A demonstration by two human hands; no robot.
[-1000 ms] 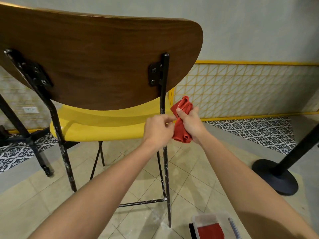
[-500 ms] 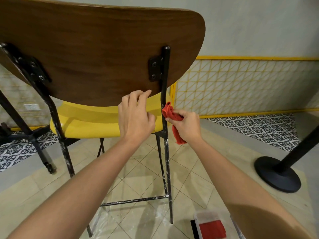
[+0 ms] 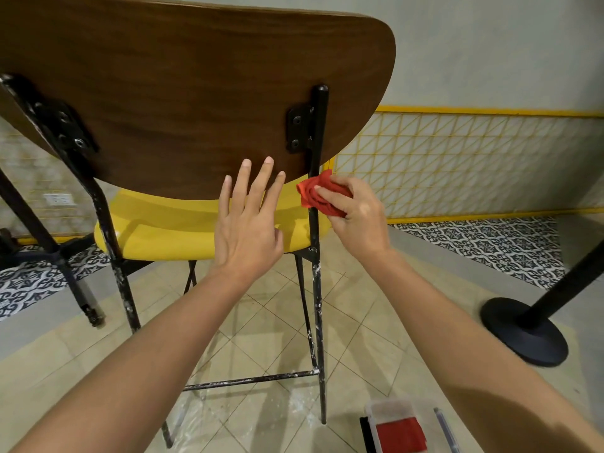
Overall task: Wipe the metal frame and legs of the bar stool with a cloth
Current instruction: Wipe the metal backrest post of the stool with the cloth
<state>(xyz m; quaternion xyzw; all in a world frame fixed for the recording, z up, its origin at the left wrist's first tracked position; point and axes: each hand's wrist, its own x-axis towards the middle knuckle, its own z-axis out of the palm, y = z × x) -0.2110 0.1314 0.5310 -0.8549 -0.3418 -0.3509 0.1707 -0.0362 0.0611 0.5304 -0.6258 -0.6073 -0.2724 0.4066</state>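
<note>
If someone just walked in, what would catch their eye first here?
The red cloth, gripped by the right hand against the stool's black rear upright, centre frame. Then the big dark wooden backrest above the yellow seat, with the left hand spread open before it.

The plain grey wall (image 3: pixel 490 44) carries a yellow wire grid panel (image 3: pixel 457 165) above beige diagonal floor tiles (image 3: pixel 261 322), near a black round-based post (image 3: pixel 523 335).

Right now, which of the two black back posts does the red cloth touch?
The right post: the right hand holds the red cloth against it. The left post stands untouched.
</note>
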